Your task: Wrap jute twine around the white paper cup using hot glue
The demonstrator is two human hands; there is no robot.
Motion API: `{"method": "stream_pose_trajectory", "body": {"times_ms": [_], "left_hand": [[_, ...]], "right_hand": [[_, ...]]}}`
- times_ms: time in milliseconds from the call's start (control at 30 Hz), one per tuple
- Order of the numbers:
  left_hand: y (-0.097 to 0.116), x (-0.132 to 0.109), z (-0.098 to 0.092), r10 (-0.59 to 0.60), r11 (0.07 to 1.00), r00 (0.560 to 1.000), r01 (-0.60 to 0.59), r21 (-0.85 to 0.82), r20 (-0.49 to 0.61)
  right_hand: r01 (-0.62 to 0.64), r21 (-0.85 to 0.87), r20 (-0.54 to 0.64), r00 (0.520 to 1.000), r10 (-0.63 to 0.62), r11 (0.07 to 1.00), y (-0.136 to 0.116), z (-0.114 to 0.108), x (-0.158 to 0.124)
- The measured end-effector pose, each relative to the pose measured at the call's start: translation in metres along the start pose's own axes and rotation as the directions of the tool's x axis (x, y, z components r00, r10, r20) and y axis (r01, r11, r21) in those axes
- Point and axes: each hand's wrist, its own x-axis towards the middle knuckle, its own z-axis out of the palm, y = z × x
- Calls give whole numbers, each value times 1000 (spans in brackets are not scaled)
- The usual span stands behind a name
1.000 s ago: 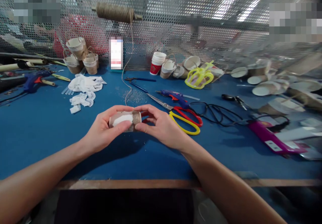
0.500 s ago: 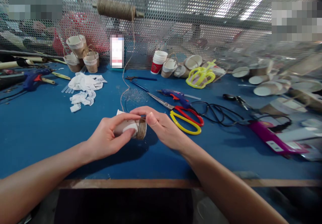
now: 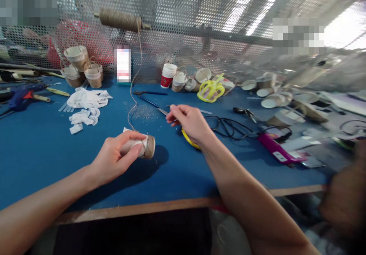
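My left hand (image 3: 118, 154) is closed around a white paper cup (image 3: 133, 148) lying on its side above the table. Brown twine (image 3: 148, 147) is wound about one end of the cup. A loose strand of it runs up to the twine spool (image 3: 120, 20). My right hand (image 3: 190, 123), apart from the cup, has its fingers curled over the spot where the glue gun and scissors lie. Only the yellow scissor handle (image 3: 190, 139) and part of the blades show. The hand hides most of the glue gun, and what its fingers grip cannot be made out.
Crumpled white lace ribbon (image 3: 88, 97) and twine-wrapped cups (image 3: 93, 76) are at the left. Blue-handled pliers (image 3: 151, 93), a red paper cup stack (image 3: 168, 75) and a yellow crown-like frame (image 3: 211, 91) stand farther back. A purple power strip (image 3: 278, 148) and cables lie right.
My right hand has left the cup and moved right, over the glue gun and scissors. My left hand still holds the cup. The view has turned to the right.
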Motion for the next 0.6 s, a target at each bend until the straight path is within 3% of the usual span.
{"method": "stream_pose_trajectory", "body": {"times_ms": [67,100,233,400,600], "left_hand": [[0,-1,0,6,1000,1000,-6,1,-4],[-1,-1,0,12,1000,1000,-12,-5,-6],[-2,-3,1,39,999,999,-39,-20,-11],[-3,-1,2,46,999,999,-46,-11,-22],[-3,1,1,31,999,999,-30,15,-28]], "right_hand": [[-107,-272,-172,983,62,956,8,-24,18],[-195,-429,-231,968,102,882,13,-35,26],[-350,-552,-221,937,272,757,41,-60,45],[-432,-522,-220,901,374,735,61,-49,51],[-333,-268,-204,937,285,904,25,-49,32]]}}
